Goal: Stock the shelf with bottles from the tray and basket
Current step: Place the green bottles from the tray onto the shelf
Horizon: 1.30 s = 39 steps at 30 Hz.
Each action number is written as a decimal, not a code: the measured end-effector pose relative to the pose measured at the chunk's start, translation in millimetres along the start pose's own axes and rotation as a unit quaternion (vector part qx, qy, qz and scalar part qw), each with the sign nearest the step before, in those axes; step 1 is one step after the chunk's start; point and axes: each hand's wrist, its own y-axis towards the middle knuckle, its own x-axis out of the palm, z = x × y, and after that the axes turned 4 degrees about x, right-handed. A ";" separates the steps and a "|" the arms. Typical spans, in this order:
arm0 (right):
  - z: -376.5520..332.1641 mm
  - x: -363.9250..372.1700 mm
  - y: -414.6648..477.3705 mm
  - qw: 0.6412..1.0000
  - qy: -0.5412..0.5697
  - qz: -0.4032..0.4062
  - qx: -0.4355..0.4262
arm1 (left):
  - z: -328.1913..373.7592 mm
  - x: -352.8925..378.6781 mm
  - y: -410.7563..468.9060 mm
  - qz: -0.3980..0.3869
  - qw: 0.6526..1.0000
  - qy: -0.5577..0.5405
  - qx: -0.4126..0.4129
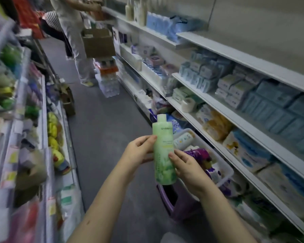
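Observation:
I hold a tall light-green bottle (163,142) upright in front of me, over the aisle. My left hand (139,151) grips its left side near the middle. My right hand (186,165) grips its lower right side, thumb across the label. Just behind the bottle a white tray (225,165) holds a cream bottle (183,138) and a purple pack (199,154). A purple basket (172,206) stands on the floor below the tray. The white shelf (235,109) on the right carries packs of tissues and wipes.
Two people stand farther up the aisle; one (77,41) is by a cardboard box (97,42) set on stacked water-bottle packs (109,81). Shelves with hanging goods (25,120) line the left side. Grey floor (98,137) runs between.

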 end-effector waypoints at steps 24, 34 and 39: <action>-191.8 16.6 387.3 0.978 0.023 0.127 -0.163 | 138.0 -109.1 396.8 -0.031 0.996 0.015 0.084; -277.9 11.1 514.7 0.926 0.013 0.273 -0.261 | 213.7 -117.5 586.7 -0.184 0.973 0.035 0.137; -322.7 -13.9 547.4 0.893 0.026 0.334 -0.300 | 241.6 -80.8 654.0 -0.237 0.960 0.028 0.148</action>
